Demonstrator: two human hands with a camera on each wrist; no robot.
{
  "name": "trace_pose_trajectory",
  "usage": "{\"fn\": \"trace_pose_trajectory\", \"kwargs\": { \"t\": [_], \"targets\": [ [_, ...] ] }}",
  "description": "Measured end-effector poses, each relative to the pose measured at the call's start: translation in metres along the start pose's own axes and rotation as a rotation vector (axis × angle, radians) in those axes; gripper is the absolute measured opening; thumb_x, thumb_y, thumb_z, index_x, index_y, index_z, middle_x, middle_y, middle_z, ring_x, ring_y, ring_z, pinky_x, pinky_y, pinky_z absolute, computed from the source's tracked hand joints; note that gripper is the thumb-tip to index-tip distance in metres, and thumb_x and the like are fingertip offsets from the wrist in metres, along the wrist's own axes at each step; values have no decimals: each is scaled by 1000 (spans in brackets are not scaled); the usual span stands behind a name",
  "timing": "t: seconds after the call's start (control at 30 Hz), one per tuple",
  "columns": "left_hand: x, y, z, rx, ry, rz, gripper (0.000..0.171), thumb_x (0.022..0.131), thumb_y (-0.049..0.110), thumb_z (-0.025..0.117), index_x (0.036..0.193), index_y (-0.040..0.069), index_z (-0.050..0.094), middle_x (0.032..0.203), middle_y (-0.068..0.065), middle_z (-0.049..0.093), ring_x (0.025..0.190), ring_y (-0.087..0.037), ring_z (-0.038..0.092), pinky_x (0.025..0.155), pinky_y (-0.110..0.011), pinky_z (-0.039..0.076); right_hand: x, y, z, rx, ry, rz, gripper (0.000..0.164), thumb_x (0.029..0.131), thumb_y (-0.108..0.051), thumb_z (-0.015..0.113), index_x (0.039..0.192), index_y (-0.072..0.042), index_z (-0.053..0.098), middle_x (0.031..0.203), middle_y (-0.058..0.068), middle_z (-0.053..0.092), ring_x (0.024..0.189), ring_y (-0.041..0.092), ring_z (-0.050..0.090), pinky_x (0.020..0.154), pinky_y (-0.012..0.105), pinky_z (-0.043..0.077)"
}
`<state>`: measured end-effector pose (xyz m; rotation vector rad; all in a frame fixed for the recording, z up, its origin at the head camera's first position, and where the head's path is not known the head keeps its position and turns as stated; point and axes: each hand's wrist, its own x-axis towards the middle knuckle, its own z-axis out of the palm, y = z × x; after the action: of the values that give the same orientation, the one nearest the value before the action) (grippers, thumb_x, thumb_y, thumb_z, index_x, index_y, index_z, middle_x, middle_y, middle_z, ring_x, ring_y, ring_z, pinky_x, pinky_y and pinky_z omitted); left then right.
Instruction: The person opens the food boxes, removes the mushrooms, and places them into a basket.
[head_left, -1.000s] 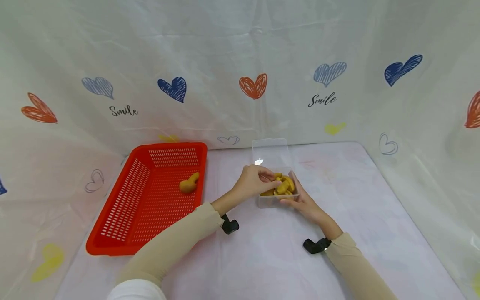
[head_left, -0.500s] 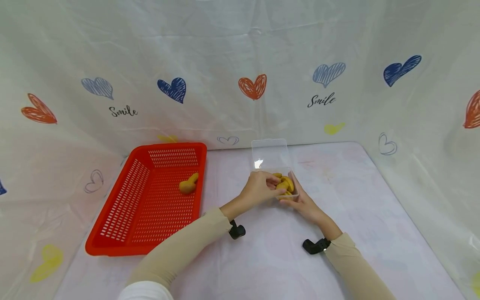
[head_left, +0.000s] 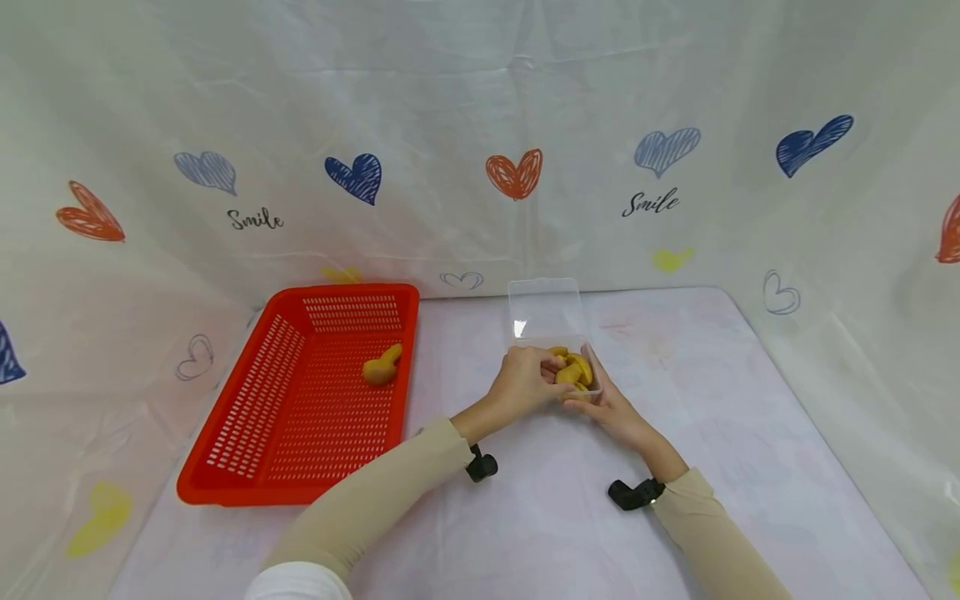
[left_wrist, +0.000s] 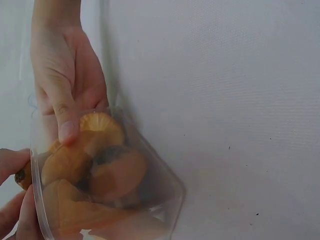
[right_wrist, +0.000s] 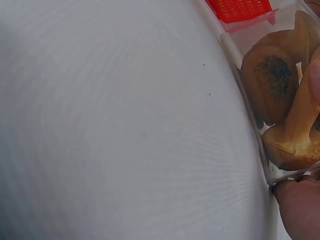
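A small clear plastic box (head_left: 546,310), its lid tipped back, holds several yellow-brown mushrooms (head_left: 576,369). In the head view, my left hand (head_left: 521,379) is at the box's left side and hides that part of it. The left wrist view has its thumb and fingers pinching a mushroom (left_wrist: 22,176) with a dark patch, right at the rim. My right hand (head_left: 613,410) grips the box from the right, thumb along the near side. Through the clear wall in the right wrist view, a dark-speckled mushroom (right_wrist: 272,80) leans beside a paler one (right_wrist: 295,135).
To the left stands a red perforated basket (head_left: 296,392) with a mushroom (head_left: 381,367) near its right wall. The white-covered table (head_left: 712,417) stretches to the right of the box. A curtain (head_left: 450,100) printed with hearts hangs behind.
My left hand has moved right and slightly toward me, down to the box's left side, covering mushrooms that showed there. My right hand has kept its hold on the box.
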<state>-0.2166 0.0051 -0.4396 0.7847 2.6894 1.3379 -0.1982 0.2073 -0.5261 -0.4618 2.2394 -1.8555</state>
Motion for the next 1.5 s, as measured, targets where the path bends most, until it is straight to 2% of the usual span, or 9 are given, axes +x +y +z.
{"fn": "trace_pose_trajectory", "kwargs": {
  "t": [0.2,0.43,0.53,0.77,0.87,1.1,1.23,1.33,1.5],
  "targets": [
    [2,-1,0,-4,29,-5,28,77,10,88,98,-3,76,94,-10,74,76,-8,70,63,-9,52,-1,1,0,3,-5,-12,102,96,-10,67,160,-24,-11,166,8,-12,131,35,44,94,17,46],
    [1,0,-2,55,55,0,25,77,15,88,95,1,77,95,-8,74,76,-6,68,63,-9,51,-1,1,1,6,-14,-9,100,97,-10,66,160,-25,-11,165,8,-13,115,10,56,91,17,47],
    [0,1,-5,52,70,-13,24,79,19,87,95,3,78,95,-5,75,76,-5,67,63,-10,51,-1,1,2,0,-11,4,101,97,-11,67,160,-28,-10,166,8,-12,108,9,57,86,15,47],
    [5,1,-16,-90,90,-16,25,79,18,87,97,3,78,93,-4,75,74,-7,69,63,-15,55,-1,2,1,81,-32,35,99,98,-12,65,159,-32,-11,166,10,-5,124,20,52,96,17,44],
    [7,-3,-20,-137,78,1,24,79,18,87,97,4,79,91,-4,75,73,-7,70,64,-17,56,-1,4,1,82,-36,18,97,99,-11,64,160,-33,-8,166,8,-9,129,30,49,98,18,44],
    [9,-8,-35,-220,58,80,23,81,19,85,99,6,80,91,-3,76,74,-5,71,66,-21,58,-2,5,0,79,-37,-1,94,99,-8,63,160,-33,-3,164,16,-13,128,35,50,98,18,44],
    [7,-8,-49,-295,50,87,24,80,19,86,100,6,80,93,-3,76,76,-9,71,69,-25,59,-2,3,0,57,-23,5,98,98,-10,64,160,-32,-8,164,19,-12,124,38,54,96,18,45],
    [5,-7,-63,-319,46,87,25,80,19,86,100,6,80,93,-2,76,77,-11,72,71,-27,60,-2,2,0,23,-6,6,102,97,-13,67,160,-27,-12,164,18,-12,137,41,38,96,15,42],
    [-2,-7,-88,-325,46,101,24,79,14,86,100,4,80,94,-4,76,77,-14,72,72,-30,60,0,3,-1,-26,4,-28,104,95,-13,70,160,-19,-11,165,13,-12,150,36,-4,102,9,29]
  ]
}}
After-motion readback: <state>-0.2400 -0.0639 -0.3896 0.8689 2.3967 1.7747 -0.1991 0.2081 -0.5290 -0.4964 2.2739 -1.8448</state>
